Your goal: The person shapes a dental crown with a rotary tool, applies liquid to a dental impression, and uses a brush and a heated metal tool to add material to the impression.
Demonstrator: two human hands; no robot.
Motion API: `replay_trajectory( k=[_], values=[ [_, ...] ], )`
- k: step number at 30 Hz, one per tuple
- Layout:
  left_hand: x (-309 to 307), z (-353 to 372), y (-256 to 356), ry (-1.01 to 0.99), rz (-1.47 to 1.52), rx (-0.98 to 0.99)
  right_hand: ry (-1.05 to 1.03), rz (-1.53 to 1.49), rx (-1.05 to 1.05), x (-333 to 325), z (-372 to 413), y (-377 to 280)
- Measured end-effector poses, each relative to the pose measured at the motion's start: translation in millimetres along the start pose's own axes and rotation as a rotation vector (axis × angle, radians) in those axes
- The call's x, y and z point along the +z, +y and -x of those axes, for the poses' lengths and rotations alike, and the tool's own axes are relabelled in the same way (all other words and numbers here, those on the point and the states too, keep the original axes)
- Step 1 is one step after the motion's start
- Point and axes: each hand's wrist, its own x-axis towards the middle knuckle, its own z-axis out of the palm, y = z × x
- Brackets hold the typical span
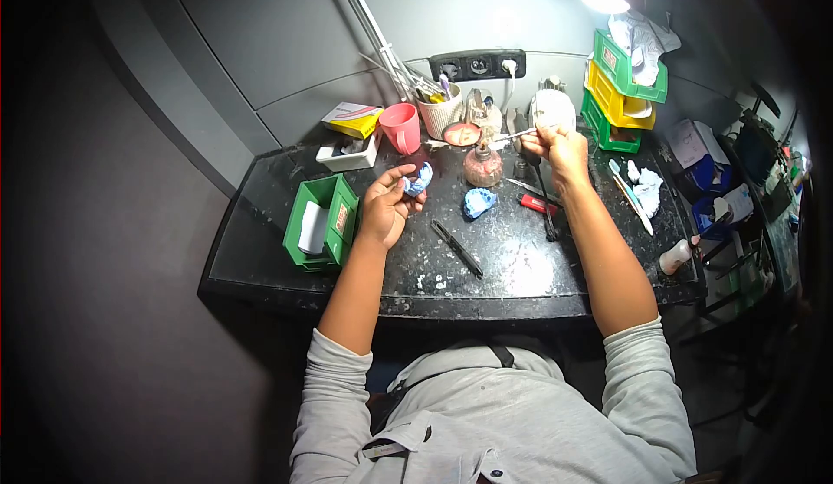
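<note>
My left hand (387, 208) is closed around a small blue and white piece (420, 179), which looks like a dental cast. In my right hand (560, 150) is a thin metal hand tool (514, 135), pinched between the fingers. Its tip points left, close to the wick of a glass spirit lamp (482, 168) with pinkish contents. I cannot make out a flame. Another blue moulded piece (479, 202) lies on the black table just in front of the lamp. Nearer to me rests a dark pen-like tool (457, 248).
A green bin (338, 224) stands left, near a pink mug (400, 128) and a tool cup (441, 113). A red lighter (539, 205), a toothbrush (632, 196), crumpled tissue (647, 191) and a small bottle (677, 257) lie right. Stacked bins (618, 102) stand behind.
</note>
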Motion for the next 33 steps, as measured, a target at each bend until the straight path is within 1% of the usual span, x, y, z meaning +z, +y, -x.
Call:
replay_trajectory(
  k=[1, 3, 7, 10, 12, 14, 16, 18, 20, 23, 25, 29, 33],
  values=[
    [-0.1, 0.7, 0.5, 0.004, -0.001, -0.004, 0.001, 0.002, 0.003, 0.3, 0.6, 0.6],
    [-0.3, 1.9, 2.0, -0.019, -0.006, -0.01, 0.013, -0.016, -0.064, 2.2, 1.0, 1.3],
    [-1.8, -0.5, 1.5, -0.003, 0.001, -0.011, -0.017, 0.035, -0.031, 0.8, 0.0, 2.9],
    [-8.3, -3.2, -1.0, -0.02, -0.01, -0.003, -0.013, 0.033, -0.037, 2.2, 1.5, 3.1],
    [-11.1, -3.4, -3.2, -0.032, -0.009, -0.005, -0.008, -0.022, -0.057, 3.9, 3.2, 1.8],
    [-9.7, -3.2, -5.4, 0.001, 0.062, 0.037, -0.014, -0.022, -0.058, 5.1, 5.2, 1.2],
    [-8.5, -2.2, -4.4, 0.002, 0.073, 0.027, -0.019, -0.023, -0.06, 6.9, 8.6, -0.7],
    [-7.8, -1.9, -3.5, 0.004, 0.083, 0.019, -0.05, -0.028, -0.057, 9.8, 14.5, -3.1],
    [-10.5, -2.2, -4.1, -0.043, -0.012, -0.002, -0.074, -0.039, -0.057, 17.1, 26.0, -8.0],
    [-10.2, -2.9, -5.2, -0.006, -0.01, -0.047, -0.122, -0.07, -0.045, 32.0, 46.8, -14.0],
    [-7.9, -1.8, -5.0, -0.017, 0.001, -0.041, -0.203, -0.097, -0.08, 41.4, 57.8, -15.2],
    [-4.2, -0.5, -4.0, -0.031, 0.015, -0.047, -0.282, -0.117, -0.081, 54.7, 68.7, -12.6],
    [-3.1, 0.2, -4.2, -0.022, 0.02, -0.058, -0.302, -0.129, -0.08, 59.1, 70.6, -6.4]
  ],
)
